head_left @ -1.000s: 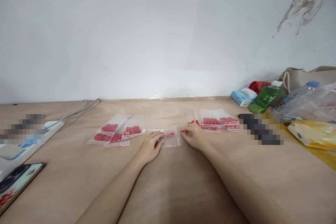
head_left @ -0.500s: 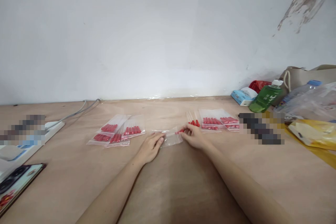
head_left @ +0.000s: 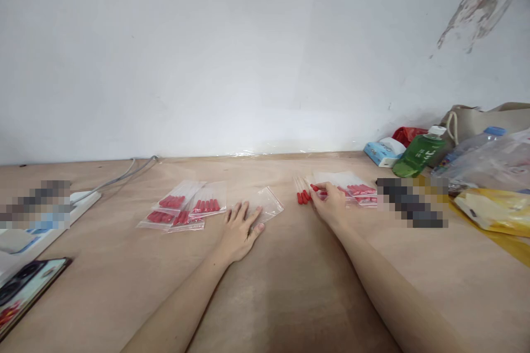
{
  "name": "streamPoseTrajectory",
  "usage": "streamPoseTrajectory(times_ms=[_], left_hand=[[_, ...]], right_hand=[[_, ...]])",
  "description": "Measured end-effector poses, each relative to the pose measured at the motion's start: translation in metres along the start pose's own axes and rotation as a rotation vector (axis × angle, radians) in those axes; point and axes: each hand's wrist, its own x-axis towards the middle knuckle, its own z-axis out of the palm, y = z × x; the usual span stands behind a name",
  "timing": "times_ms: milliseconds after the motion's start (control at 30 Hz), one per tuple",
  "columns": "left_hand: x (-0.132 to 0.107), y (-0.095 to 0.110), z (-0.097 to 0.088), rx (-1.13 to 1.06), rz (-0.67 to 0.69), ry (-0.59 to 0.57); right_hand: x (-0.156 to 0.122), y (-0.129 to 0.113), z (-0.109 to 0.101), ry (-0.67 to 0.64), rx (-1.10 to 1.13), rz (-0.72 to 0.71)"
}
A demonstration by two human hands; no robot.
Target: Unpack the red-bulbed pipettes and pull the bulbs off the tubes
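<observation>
The red-tipped stick (head_left: 314, 187) is at the tips of your right hand (head_left: 329, 205), its red end caught between thumb and fingers, at about ten o'clock from the middle of that hand. The grip is narrow, a pinch on that one stick. Just beside your fingertips, toward nine o'clock, the loose sticks (head_left: 303, 197) lie side by side, red ends toward you and pale shafts pointing to about eleven.

At nine o'clock from your right hand, well apart from the pinch, is the clear bag (head_left: 268, 207). Your left hand (head_left: 239, 234) rests on its near left part, wide, fingers spread and palm down, with the bag's visible part toward one to two o'clock of it.

At ten o'clock from your left hand lie overlapping filled bags (head_left: 207, 206) with red ends inside. At two o'clock from your right hand are more packed bags (head_left: 361, 191); farther along that line leans a green bottle (head_left: 418, 154), beside a blue tissue pack (head_left: 381, 153).
</observation>
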Motion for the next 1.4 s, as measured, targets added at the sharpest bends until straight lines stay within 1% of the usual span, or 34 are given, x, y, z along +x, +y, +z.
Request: streamPoseTrajectory(times_ms=[133,267,333,433,500,600,667,733,800,900,967,1033,1100,1167,1200,1233,1267,1300,1333,1400], left_hand=[[0.003,0.002,-0.004,0.042,-0.027,0.156],[0.008,-0.003,-0.01,0.159,-0.165,0.297],[0.011,-0.007,-0.012,0.213,-0.229,0.333],[0.013,-0.014,-0.013,0.253,-0.308,0.343],[0.013,-0.017,-0.011,0.269,-0.348,0.335],[0.012,-0.018,-0.007,0.27,-0.369,0.329],[0.013,-0.016,-0.007,0.25,-0.356,0.324],[0.015,-0.014,-0.012,0.216,-0.34,0.312],[0.018,-0.017,-0.021,0.198,-0.386,0.305],[0.021,-0.036,-0.042,0.234,-0.589,0.337],[0.021,-0.056,-0.054,0.264,-0.738,0.37],[0.018,-0.076,-0.062,0.264,-0.849,0.383],[0.014,-0.09,-0.065,0.264,-0.9,0.382],[0.01,-0.094,-0.065,0.308,-0.917,0.433],[0.009,-0.093,-0.066,0.341,-0.907,0.481],[0.008,-0.09,-0.067,0.372,-0.867,0.524],[0.007,-0.087,-0.068,0.392,-0.777,0.534],[0.007,-0.083,-0.07,0.399,-0.633,0.491],[0.007,-0.079,-0.071,0.395,-0.45,0.401],[0.007,-0.073,-0.071,0.387,-0.099,0.168]], right_hand=[[-0.005,-0.001,0.004,-0.023,-0.208,-0.106],[-0.008,-0.006,0.003,-0.005,-0.309,-0.149],[-0.01,-0.01,0.002,0.018,-0.313,-0.169],[-0.015,-0.018,0.004,0.024,-0.289,-0.224],[-0.021,-0.025,0.007,-0.01,-0.257,-0.28],[-0.031,-0.036,0.011,-0.076,-0.214,-0.369],[-0.037,-0.041,0.014,-0.098,-0.203,-0.415],[-0.039,-0.044,0.016,-0.091,-0.193,-0.452],[-0.04,-0.043,0.018,-0.06,-0.177,-0.471],[-0.037,-0.039,0.017,-0.01,-0.154,-0.46],[-0.036,-0.037,0.017,-0.009,-0.148,-0.447],[-0.036,-0.037,0.017,-0.021,-0.142,-0.445],[-0.036,-0.038,0.017,-0.035,-0.139,-0.455],[-0.036,-0.039,0.017,-0.047,-0.142,-0.466],[-0.037,-0.039,0.017,-0.053,-0.144,-0.47],[-0.037,-0.039,0.017,-0.059,-0.147,-0.474],[-0.037,-0.039,0.017,-0.065,-0.149,-0.476],[-0.037,-0.039,0.017,-0.068,-0.15,-0.479],[-0.037,-0.039,0.016,-0.072,-0.149,-0.483],[-0.037,-0.039,0.016,-0.078,-0.143,-0.49]])
